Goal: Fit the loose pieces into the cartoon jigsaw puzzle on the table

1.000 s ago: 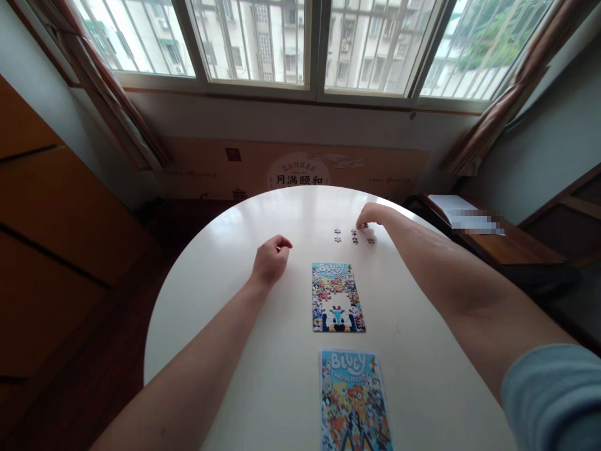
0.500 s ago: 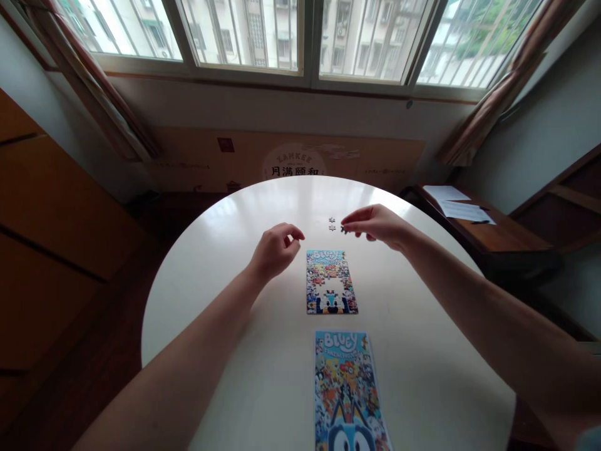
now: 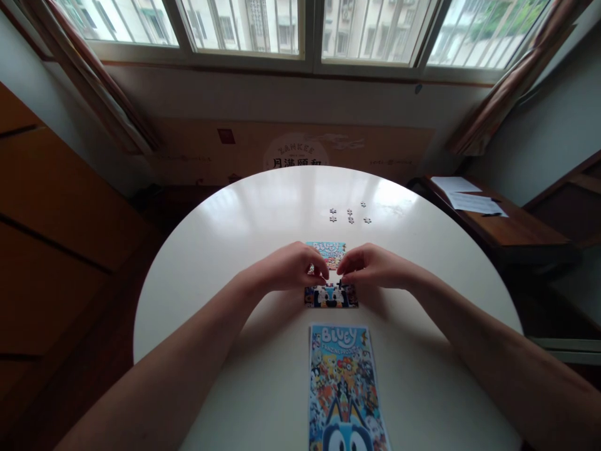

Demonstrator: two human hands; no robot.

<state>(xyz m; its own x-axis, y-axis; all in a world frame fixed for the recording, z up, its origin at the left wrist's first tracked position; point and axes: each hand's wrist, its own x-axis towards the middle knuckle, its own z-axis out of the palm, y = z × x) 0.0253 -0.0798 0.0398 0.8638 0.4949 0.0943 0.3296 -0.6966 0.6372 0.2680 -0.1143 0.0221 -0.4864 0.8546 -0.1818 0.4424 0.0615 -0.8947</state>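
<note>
A partly assembled jigsaw puzzle (image 3: 332, 297) with cartoon dogs lies on the white table, with a gap in its middle. Over its left side is my left hand (image 3: 303, 266), fingers loosely curved, with a space between them and the thumb; no piece shows in it. My right hand (image 3: 364, 266) pinches a small dark puzzle piece (image 3: 340, 284) between thumb and fingers at the right of the gap. Whether the piece touches the puzzle, I cannot tell. Both hands cover parts of the puzzle. Nearer to me lies the printed reference picture (image 3: 345, 382), titled Bluey.
Beyond the puzzle, several loose puzzle pieces (image 3: 350, 216) lie spread on the round white table (image 3: 211, 250). To the right stands a wooden side table (image 3: 526, 228) with paper sheets (image 3: 474, 202) and pens. Windows and a long cardboard panel (image 3: 188, 150) are behind.
My right hand has come from the loose pieces back toward me to the puzzle, carrying the dark piece. My left hand has moved right and nearer, over the puzzle. The view has shifted slightly.
</note>
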